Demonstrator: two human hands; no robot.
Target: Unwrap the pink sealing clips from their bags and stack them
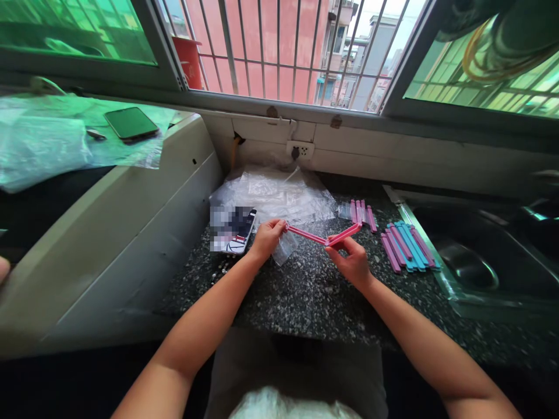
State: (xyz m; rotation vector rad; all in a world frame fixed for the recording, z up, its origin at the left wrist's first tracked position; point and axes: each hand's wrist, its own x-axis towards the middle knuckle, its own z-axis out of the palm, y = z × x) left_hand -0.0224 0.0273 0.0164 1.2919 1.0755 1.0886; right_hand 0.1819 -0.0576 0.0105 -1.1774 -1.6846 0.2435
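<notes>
Bags (pixel 279 189) left of strips (pixel 409 247), sink (pixel 480 307) right

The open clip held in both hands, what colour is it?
The clip is pink; it shows best in the head view.

Granite-look countertop (pixel 314 302), dark and speckled, is set under a wide sliding window. Green-tinted light is let through the left pane (pixel 78 29); the middle is left open and crossed by metal bars (pixel 278 41). Beyond them a pink building wall (pixel 268 35) and pale sky are seen. Pale wall tiles (pixel 362 145) are fitted with a socket (pixel 301 150). The counter is flanked by a cream unit (pixel 131 233) at left, a sink (pixel 489 308) at right.
</notes>
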